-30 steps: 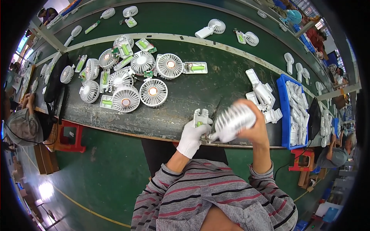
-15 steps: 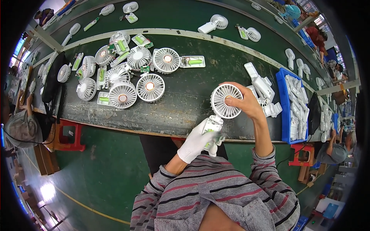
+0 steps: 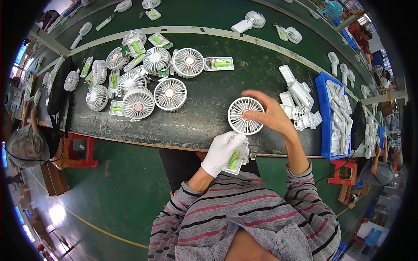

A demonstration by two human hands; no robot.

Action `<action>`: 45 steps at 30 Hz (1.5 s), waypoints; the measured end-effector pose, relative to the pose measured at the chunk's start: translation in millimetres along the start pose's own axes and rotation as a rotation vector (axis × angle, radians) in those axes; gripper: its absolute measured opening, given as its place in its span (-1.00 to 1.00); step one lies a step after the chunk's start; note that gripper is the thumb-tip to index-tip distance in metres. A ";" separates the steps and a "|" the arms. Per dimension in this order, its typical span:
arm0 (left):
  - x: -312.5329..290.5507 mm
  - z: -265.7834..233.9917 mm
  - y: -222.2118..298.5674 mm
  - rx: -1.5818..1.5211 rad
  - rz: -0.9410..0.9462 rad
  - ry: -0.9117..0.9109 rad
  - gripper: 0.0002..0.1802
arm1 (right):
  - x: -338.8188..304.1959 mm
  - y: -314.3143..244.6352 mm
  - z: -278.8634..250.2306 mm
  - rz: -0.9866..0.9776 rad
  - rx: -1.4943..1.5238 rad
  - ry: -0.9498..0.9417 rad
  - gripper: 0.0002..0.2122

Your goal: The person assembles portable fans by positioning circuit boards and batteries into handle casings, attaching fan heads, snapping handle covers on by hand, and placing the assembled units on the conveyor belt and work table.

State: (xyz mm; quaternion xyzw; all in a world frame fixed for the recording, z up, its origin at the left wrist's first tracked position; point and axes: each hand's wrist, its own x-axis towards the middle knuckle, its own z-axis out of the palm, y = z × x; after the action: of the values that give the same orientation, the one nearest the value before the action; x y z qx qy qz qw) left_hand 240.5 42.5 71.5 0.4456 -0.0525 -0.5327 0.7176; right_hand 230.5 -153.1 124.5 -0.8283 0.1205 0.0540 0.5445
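My left hand [image 3: 223,152], in a white glove, is closed around the neck and handle of a white handheld fan [image 3: 237,127]. Its handle casing is uncovered, with a green battery [image 3: 234,160] and wires inside. The round fan head points up at me above the table's near edge. My bare right hand [image 3: 275,116] is at the right of the head, fingers stretched and apart from the thumb. The thumb lies over the copper-coloured hub; whether it presses there I cannot tell. Right of it lie loose white plastic casing parts [image 3: 299,96].
Several fans with bared green batteries [image 3: 138,104] are heaped at the left of the dark table [image 3: 204,115]. A blue crate [image 3: 323,117] of white parts stands at the right. Beyond a pale rail [image 3: 226,33], more fans lie on a green belt [image 3: 196,15]. Other people sit at both sides.
The fan has turned and its head has shifted left. My left hand has moved up toward its neck, showing the open casing. My right fingers have spread away from the head.
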 end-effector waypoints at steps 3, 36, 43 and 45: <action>1.0 -0.2 5.5 -0.207 -0.051 0.069 -0.68 | -11.0 6.7 12.1 -0.209 0.120 0.271 -0.45; 25.7 -22.4 -22.9 -0.358 0.043 0.145 -0.65 | -60.0 23.1 49.8 -0.195 0.029 0.241 -0.93; 24.0 -22.2 -23.1 -0.487 -0.068 0.163 -0.66 | -52.0 36.0 54.7 -0.149 0.209 0.232 -0.92; 21.5 -14.4 -17.1 -0.575 -0.022 0.086 -0.66 | -50.3 45.6 55.4 -0.104 0.185 0.262 -0.93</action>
State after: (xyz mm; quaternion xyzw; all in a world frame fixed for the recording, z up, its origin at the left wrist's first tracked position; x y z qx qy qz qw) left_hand 245.3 32.8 42.4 0.2466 0.1363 -0.5141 0.8101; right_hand 172.5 -112.6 72.9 -0.7798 0.1519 -0.0937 0.6000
